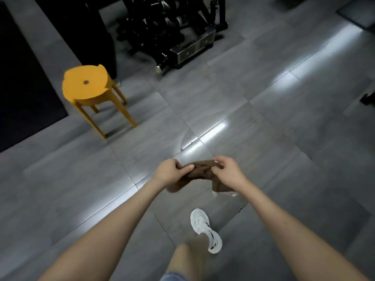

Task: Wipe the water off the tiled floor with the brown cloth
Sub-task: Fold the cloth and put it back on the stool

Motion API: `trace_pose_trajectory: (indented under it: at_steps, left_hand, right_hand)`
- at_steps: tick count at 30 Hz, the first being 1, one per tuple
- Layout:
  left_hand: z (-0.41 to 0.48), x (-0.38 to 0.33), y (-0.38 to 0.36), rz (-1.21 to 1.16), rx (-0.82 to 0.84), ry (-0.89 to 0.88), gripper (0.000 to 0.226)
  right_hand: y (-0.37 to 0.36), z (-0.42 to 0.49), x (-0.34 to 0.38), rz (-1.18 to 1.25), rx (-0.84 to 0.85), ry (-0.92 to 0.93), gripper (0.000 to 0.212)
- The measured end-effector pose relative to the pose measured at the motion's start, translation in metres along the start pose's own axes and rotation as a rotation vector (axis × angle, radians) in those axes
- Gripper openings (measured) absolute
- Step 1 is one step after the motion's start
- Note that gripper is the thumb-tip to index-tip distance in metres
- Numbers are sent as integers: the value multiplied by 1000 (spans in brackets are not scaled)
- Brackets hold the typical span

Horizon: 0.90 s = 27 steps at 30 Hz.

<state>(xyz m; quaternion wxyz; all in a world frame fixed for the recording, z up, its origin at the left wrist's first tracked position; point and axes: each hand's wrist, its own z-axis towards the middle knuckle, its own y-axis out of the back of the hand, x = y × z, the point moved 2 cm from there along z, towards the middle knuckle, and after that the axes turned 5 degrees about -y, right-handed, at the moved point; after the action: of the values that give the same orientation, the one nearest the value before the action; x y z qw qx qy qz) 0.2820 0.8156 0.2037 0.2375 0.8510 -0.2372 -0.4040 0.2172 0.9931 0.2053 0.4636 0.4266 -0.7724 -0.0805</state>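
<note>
The brown cloth is stretched between both hands in the air above the grey tiled floor. My left hand grips its left end and my right hand grips its right end; part of the cloth hangs down under my right wrist. A glossy patch of water lies on the tiles just beyond the hands, with a curved edge and bright light reflected in it. The cloth is held clear of the floor.
A yellow stool stands to the left. Black wheeled equipment is at the back. A dark mat covers the far left. My leg and white shoe are below the hands.
</note>
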Motion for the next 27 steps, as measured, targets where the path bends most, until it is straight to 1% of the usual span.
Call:
trace_pose_trajectory:
  at_steps: [2, 4, 7, 9, 11, 13, 15, 17, 19, 20, 21, 23, 27]
  left_hand:
    - [-19, 11, 17, 54, -3, -39, 50]
    - [-39, 22, 35, 95, -14, -112, 56]
    - [-68, 35, 64, 86, -54, -180, 78]
    - [-80, 41, 83, 40, -43, -235, 86]
    - [-87, 47, 104, 39, -20, -312, 91]
    - [-91, 51, 129, 34, -23, -395, 91]
    - [-89, 62, 159, -3, -31, -407, 79]
    - [-83, 79, 192, -47, -27, -378, 50]
    - [-76, 98, 230, -33, -28, -361, 17]
    - [-70, 108, 250, -1, -27, -342, 9]
    - [-62, 119, 269, 39, -25, -316, 5]
    - [-43, 142, 306, 85, -60, -260, 13]
    - [0, 177, 377, -60, -109, -206, 17]
  right_hand:
    - [-7, -23, 25, 51, -46, 27, 29]
    - [-15, -44, 50, 37, -67, 78, 27]
    - [-29, -67, 91, -85, -1, 161, 26]
    - [-36, -74, 119, -114, 19, 198, 25]
    - [-41, -79, 147, -41, 37, 210, 22]
    - [-49, -83, 177, 79, 110, 219, 20]
    - [-60, -81, 208, 171, 211, 223, 21]
    - [-75, -71, 239, 230, 282, 218, 24]
    - [-95, -52, 269, 261, 288, 202, 25]
    - [-107, -41, 284, 272, 267, 187, 26]
    - [-120, -30, 297, 286, 233, 167, 27]
    - [-152, -4, 320, 319, 163, 111, 29]
    - [-219, 47, 359, 465, 123, 50, 33]
